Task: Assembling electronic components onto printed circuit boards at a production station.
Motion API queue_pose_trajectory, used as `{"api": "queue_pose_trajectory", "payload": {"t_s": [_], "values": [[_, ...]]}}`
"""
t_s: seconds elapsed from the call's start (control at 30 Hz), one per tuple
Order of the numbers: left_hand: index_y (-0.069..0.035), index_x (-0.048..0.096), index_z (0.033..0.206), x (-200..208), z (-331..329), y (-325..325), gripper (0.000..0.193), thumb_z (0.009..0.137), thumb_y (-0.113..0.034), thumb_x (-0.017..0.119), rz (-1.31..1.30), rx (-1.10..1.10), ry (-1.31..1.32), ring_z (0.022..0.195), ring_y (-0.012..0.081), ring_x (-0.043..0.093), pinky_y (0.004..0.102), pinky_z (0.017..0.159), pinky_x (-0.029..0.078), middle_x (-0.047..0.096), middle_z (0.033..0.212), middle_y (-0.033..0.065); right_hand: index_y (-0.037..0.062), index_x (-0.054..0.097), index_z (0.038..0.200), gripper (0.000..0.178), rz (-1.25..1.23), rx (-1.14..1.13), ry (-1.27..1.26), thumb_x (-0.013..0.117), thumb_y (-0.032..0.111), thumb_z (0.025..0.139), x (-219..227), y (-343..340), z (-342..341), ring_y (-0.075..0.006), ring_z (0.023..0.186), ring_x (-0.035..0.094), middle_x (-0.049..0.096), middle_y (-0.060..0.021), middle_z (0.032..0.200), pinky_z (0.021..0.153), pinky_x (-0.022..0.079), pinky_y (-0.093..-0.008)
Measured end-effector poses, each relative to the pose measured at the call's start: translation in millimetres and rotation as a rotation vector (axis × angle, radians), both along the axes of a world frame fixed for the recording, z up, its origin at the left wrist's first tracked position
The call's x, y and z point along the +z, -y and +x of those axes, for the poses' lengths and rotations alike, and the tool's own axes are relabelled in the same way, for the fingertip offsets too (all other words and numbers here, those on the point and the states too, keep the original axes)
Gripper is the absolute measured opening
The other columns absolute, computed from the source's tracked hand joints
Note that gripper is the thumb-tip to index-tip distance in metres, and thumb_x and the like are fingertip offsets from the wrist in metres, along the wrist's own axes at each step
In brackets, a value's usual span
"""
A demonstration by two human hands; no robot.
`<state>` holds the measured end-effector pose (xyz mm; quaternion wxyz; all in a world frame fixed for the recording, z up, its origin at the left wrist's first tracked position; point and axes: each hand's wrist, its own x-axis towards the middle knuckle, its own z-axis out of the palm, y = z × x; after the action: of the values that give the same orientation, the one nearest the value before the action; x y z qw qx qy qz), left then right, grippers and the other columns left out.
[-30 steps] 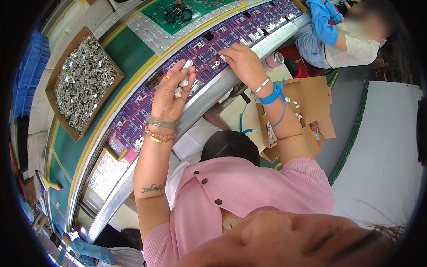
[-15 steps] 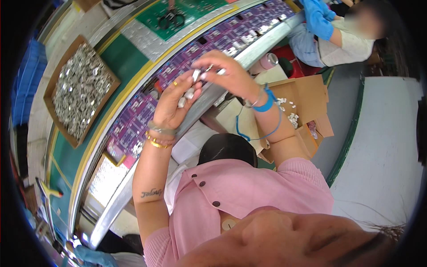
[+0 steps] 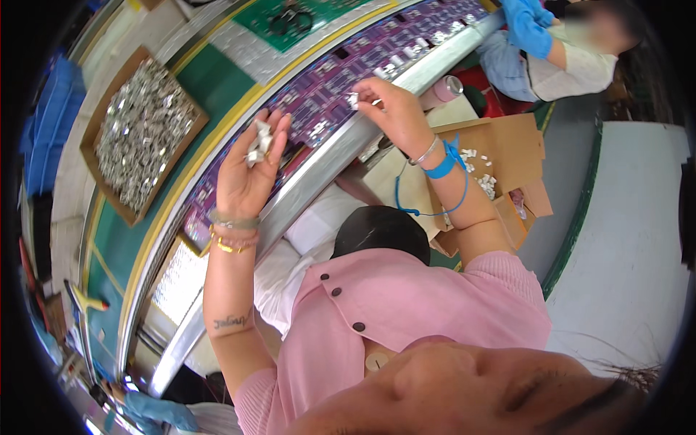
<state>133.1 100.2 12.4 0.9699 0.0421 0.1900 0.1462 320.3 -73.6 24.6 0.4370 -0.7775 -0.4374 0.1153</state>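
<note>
My left hand [image 3: 243, 170] is turned palm up and slightly cupped, with several small white plastic connectors [image 3: 259, 142] lying in the palm and against the fingers. To its right, my right hand [image 3: 397, 112] pinches a small white connector [image 3: 354, 101] between thumb and fingertips. That connector is just above the row of purple circuit boards [image 3: 308, 90], close to the metal rail; whether it touches a board I cannot tell. White parts [image 3: 417, 49] stand on the boards farther up the row.
At the left, a cardboard box [image 3: 138, 138] holds many small metallic parts. An open carton [image 3: 511, 145] with loose white pieces sits right of my right forearm. The metal rail [image 3: 319, 167] borders the boards. A pink tumbler [image 3: 444, 90] stands near a seated co-worker [image 3: 565, 65].
My hands have parted: the left moved left and opened out its palm with the connectors, while the right moved right, over the boards, with one connector.
</note>
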Motion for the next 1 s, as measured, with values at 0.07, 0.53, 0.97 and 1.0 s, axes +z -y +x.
{"api": "queue_pose_trajectory", "payload": {"t_s": [0.07, 0.53, 0.97, 1.0], "values": [[0.007, 0.047, 0.113, -2, 0, 1, 0.026, 0.093, -0.01, 0.05, 0.011, -0.032, -0.016, 0.11, 0.0324, 0.055, 0.037, 0.09, 0.052, 0.054, 0.119, 0.0219, 0.0033, 0.062, 0.098, 0.018, -0.017, 0.036, 0.073, 0.062, 0.002, 0.08, -4, -3, -1, -0.0194, 0.075, 0.061, 0.061, -0.0081, 0.084, 0.067, 0.049, -0.0278], [0.0, 0.054, 0.111, -6, -6, 12, 0.025, 0.089, -0.012, 0.059, 0.247, -0.067, -0.11, 0.086, 0.0155, 0.062, 0.0254, 0.079, 0.056, 0.06, 0.096, 0.0085, 0.0035, 0.061, 0.089, 0.014, -0.093, 0.007, 0.342, 0.064, 0.003, 0.075, -8, -13, -5, -0.029, 0.075, 0.057, 0.057, -0.0104, 0.077, 0.066, 0.046, -0.0372], [-0.002, 0.054, 0.111, -12, -3, 18, 0.028, 0.085, -0.006, 0.063, 0.296, -0.103, -0.138, 0.087, 0.016, 0.062, 0.027, 0.08, 0.055, 0.061, 0.097, 0.0068, 0.004, 0.064, 0.088, 0.014, -0.123, 0.025, 0.482, 0.065, 0.004, 0.074, -18, -20, -3, -0.0295, 0.081, 0.053, 0.056, -0.0094, 0.081, 0.071, 0.045, -0.0374], [-0.002, 0.054, 0.11, -11, -3, 18, 0.028, 0.084, -0.006, 0.064, 0.293, -0.105, -0.141, 0.087, 0.0162, 0.062, 0.0271, 0.08, 0.055, 0.061, 0.097, 0.007, 0.004, 0.064, 0.087, 0.013, -0.128, 0.016, 0.48, 0.065, 0.004, 0.074, -18, -21, -4, -0.0294, 0.081, 0.053, 0.056, -0.0093, 0.081, 0.071, 0.045, -0.0375]]}}
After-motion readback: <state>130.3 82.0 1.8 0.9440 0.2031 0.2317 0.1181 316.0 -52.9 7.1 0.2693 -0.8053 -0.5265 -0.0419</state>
